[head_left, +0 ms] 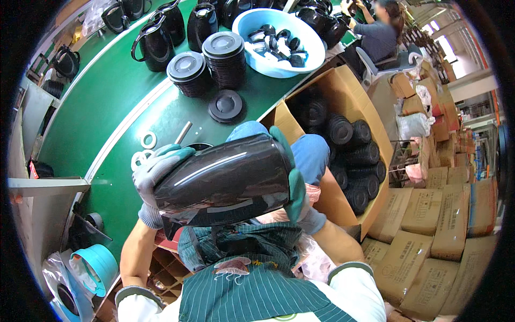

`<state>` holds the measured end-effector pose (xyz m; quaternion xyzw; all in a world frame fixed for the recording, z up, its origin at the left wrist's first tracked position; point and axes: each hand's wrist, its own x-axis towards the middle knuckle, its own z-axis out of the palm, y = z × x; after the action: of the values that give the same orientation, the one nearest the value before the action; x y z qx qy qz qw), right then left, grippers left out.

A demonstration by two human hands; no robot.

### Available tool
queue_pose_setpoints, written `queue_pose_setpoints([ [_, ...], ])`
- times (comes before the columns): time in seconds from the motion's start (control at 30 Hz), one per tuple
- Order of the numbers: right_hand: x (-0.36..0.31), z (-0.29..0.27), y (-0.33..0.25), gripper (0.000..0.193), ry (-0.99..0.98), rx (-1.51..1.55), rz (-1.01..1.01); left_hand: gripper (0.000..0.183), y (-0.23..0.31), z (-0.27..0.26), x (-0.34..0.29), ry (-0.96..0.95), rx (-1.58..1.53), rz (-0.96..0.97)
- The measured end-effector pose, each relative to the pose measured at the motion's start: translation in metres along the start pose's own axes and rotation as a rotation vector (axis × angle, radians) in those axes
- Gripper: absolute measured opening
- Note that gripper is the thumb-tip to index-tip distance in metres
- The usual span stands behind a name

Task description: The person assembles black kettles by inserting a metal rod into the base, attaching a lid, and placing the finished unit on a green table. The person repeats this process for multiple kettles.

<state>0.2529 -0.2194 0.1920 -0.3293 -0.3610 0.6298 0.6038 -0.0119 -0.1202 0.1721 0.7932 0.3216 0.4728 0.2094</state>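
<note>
A glossy black jug body (225, 180) lies on its side above my lap, held between both hands. My left hand (153, 177), in a grey-and-green glove, is wrapped round its narrower end. At the wider end, my right hand (295, 185) presses its gloved palm and fingers against the rim. Just beyond my left hand, a white ring (148, 140) and a short metal rod (183, 132) lie on the green bench (123, 129). A round black lid-like disc (226, 107) rests farther off, before two stacks of similar discs (224, 59). The jug's underside is hidden.
A light-blue basin (244, 29) of small black and white parts stands on the bench, near several upright black jugs (203, 26). An open carton (370, 102) of black cylindrical parts sits right of my knees. Closed cartons (402, 263) fill the right; another person (378, 35) sits beyond.
</note>
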Motion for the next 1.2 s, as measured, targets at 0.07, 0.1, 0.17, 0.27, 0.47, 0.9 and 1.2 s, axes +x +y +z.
queue_pose_setpoints([
  [0.07,0.010,-0.001,-0.016,0.077,-0.024,-0.281,-0.060,0.032,0.002,0.001,-0.010,0.011,0.034,-0.055],
  [0.1,0.012,0.002,-0.018,0.079,-0.013,-0.471,-0.094,0.031,-0.014,0.009,-0.033,0.066,-0.146,-0.223],
  [0.17,0.009,-0.003,-0.021,0.089,-0.105,-0.693,-0.169,0.030,-0.021,0.003,-0.035,0.028,-0.351,-0.446],
  [0.27,0.009,-0.027,-0.019,0.103,-0.315,-1.051,-0.562,0.026,-0.049,0.013,-0.065,-0.074,-0.514,-0.688],
  [0.47,-0.018,-0.026,-0.002,0.107,-0.210,-0.791,-0.360,0.024,-0.047,0.025,-0.073,0.042,-0.757,-0.860],
  [0.9,-0.050,-0.134,0.091,0.073,0.220,0.792,0.084,0.076,0.085,0.016,0.074,-0.570,-0.186,-0.182],
  [1.2,-0.052,-0.114,0.038,0.063,0.301,0.362,-0.059,0.103,0.121,0.028,0.078,-0.573,-0.234,0.101],
])
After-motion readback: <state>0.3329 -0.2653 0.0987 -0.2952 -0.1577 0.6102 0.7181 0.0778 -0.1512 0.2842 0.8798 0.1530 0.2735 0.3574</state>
